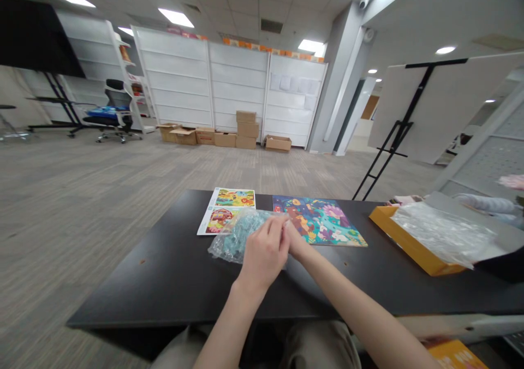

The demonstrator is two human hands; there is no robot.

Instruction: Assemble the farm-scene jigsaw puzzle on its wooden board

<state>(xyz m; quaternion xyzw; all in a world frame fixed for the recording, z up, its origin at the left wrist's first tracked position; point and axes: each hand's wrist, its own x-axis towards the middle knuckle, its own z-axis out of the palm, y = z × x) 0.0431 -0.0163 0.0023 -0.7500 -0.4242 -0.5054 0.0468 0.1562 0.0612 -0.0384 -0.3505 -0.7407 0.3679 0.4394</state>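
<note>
A clear plastic bag (237, 238) with bluish pieces inside lies on the black table (172, 281). My left hand (266, 249) is closed at the bag's right end, its fingers curled round the plastic. Right against it, my right hand (293, 239) is closed too, and its fingertips are mostly hidden behind the left one; what it pinches is too small to make out. Behind the bag is a white sheet with colourful farm and animal pictures (235, 198). A colourful illustrated board (327, 221) lies just beyond my right hand.
At the right of the table stands an orange-yellow box (413, 249) with clear plastic wrap (446, 232) in it. Across the floor are cardboard boxes (246, 129), an office chair (117, 107) and a black-framed stand (403, 123).
</note>
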